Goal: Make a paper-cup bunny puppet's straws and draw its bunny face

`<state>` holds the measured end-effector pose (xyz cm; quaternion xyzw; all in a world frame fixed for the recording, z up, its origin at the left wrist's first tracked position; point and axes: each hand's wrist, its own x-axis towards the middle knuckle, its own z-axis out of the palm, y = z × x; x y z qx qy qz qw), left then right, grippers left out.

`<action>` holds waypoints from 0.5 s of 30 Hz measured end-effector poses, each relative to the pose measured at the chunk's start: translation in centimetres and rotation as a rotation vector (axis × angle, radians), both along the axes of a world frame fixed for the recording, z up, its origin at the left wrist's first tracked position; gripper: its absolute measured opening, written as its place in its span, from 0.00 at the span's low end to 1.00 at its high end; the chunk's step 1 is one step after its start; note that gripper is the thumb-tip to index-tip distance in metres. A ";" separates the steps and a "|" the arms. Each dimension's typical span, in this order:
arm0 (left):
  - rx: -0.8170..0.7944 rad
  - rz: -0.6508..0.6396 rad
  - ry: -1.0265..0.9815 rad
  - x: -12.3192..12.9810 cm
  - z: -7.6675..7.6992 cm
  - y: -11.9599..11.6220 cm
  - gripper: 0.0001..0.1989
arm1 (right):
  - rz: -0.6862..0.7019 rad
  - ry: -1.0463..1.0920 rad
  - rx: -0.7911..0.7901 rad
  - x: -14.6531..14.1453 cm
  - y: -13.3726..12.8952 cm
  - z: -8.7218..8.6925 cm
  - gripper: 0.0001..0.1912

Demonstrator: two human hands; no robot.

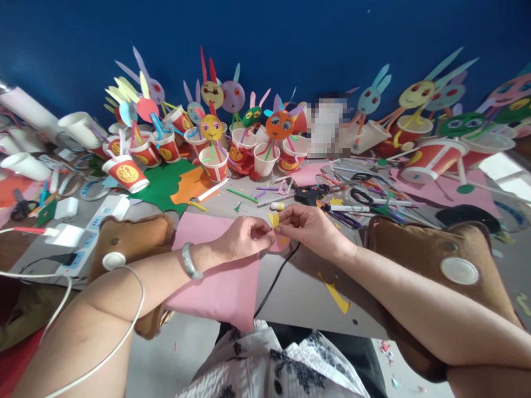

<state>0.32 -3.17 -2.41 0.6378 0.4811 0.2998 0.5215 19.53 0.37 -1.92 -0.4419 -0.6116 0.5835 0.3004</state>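
Note:
Both hands meet over the grey table near the middle of the view. My left hand (249, 237) is closed in a pinch at the left edge of a small pink paper piece (280, 243). Thumb and fingers of my right hand (305, 225) are pressed together on a small yellow paper piece (274, 219), which stands up at the top of the pink one. Yellow spots show on the pink piece. A large pink sheet (215, 276) lies beneath my left wrist, which wears a pale bangle.
Paper cups with face figures (213, 160) line the back. Scissors, pens and scraps (348, 207) lie beyond my right hand. Brown cushions (418, 249) flank both arms. A power strip (89, 237) sits left, a black cable (276, 282) runs near the hands, and a white cable crosses my left arm.

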 end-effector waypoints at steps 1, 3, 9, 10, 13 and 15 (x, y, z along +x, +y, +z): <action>-0.011 0.002 -0.001 0.0 0.1 0.0 0.08 | -0.003 0.006 -0.010 0.0 -0.1 0.1 0.15; -0.031 0.019 -0.006 0.0 0.1 0.0 0.07 | -0.006 0.009 -0.014 -0.1 -0.2 0.3 0.19; -0.022 0.024 -0.002 0.0 -0.1 0.1 0.09 | -0.011 -0.021 0.041 -0.3 -0.9 0.6 0.21; -0.022 0.026 -0.007 0.0 -0.2 0.0 0.10 | -0.007 -0.031 0.053 -0.3 -0.9 0.7 0.20; -0.009 0.034 -0.033 0.0 -0.2 0.0 0.12 | 0.024 -0.054 0.082 -0.2 -0.8 1.0 0.18; 0.008 0.044 -0.040 0.0 -0.2 0.1 0.14 | 0.053 -0.060 0.087 -0.1 -0.6 1.3 0.19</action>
